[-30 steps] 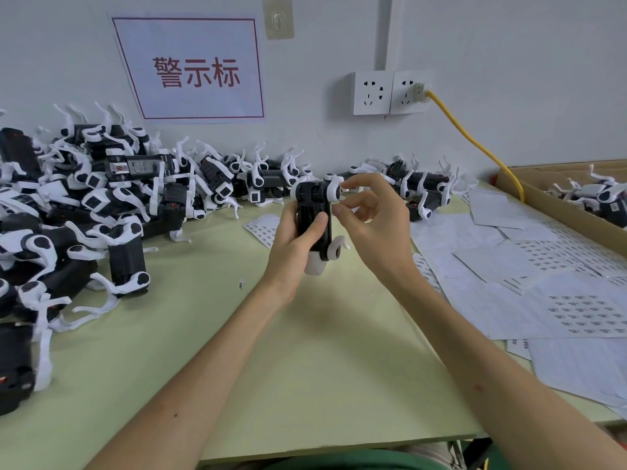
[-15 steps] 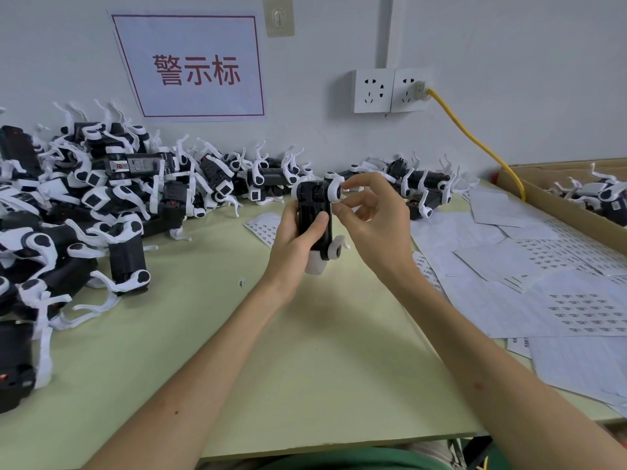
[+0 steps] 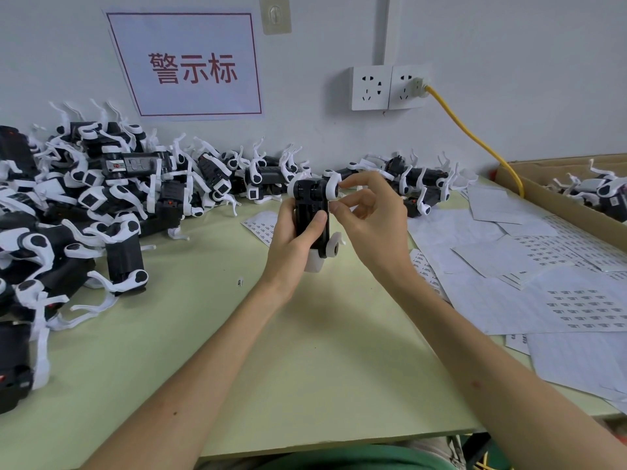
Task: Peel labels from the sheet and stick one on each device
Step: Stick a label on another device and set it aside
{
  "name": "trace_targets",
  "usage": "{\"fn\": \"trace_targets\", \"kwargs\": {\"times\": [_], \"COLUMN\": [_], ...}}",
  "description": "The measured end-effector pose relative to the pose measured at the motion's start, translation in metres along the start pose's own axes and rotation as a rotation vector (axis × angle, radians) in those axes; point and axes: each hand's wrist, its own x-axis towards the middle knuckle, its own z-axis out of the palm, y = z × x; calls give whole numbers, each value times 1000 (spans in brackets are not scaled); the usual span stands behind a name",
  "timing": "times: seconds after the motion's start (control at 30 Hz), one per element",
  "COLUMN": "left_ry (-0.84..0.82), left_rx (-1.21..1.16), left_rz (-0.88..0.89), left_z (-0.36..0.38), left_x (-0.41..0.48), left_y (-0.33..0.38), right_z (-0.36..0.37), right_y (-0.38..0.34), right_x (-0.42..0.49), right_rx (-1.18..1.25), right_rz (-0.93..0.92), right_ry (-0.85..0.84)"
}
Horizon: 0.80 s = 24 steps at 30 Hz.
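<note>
Black plastic with white arms, the device (image 3: 312,212) stood upright above the middle of the counter (image 3: 305,351), lifted clear of it in both hands. The left hand (image 3: 291,252) had its grip closed round the lower body from the left, thumb laid up the dark front face and fingers wrapped behind. The right hand (image 3: 369,225) closed its grip on the upper right corner: forefinger on the white rounded arm at the top, thumb against the right edge just below, the other fingers curled loosely and apart. Whether a label lay under those fingertips could not be made out.

Just behind the hands a small label sheet (image 3: 261,225) lay flat, and one loose label (image 3: 240,283) sat alone on the counter to the left of the left wrist. More label sheets (image 3: 576,300), white with rows of small printed squares, overlapped across the right side up to a cardboard box (image 3: 529,179) holding further devices. A deep pile of devices (image 3: 101,205) covered the left end, and a thinner row (image 3: 420,178) ran along the wall behind.

The counter top was pale yellow-green and matt, its front edge near the person's green garment (image 3: 356,459). The wall behind was plain white. It carried a paper sign (image 3: 190,66) with a red border and red characters, a small hook plate (image 3: 276,13) above it, and a double socket (image 3: 388,86) from which a yellow cable (image 3: 475,137) dropped toward the box.
</note>
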Motion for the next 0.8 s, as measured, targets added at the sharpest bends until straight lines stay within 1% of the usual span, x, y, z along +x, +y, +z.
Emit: {"fn": "trace_targets", "kwargs": {"times": [0.33,0.6,0.8], "left_ry": [-9,-31,-44], "left_rx": [41,-11,-23], "left_rz": [38,59,61], "left_z": [-3,-4,-5], "left_x": [-1,-3,-3], "left_y": [-1,1,2], "right_z": [-1,-1,-2], "right_y": [0,0,1], "right_x": [-1,-2,-2], "right_rx": [24,17,31], "right_rz": [12,-6,21], "right_ry": [4,8,-6]}}
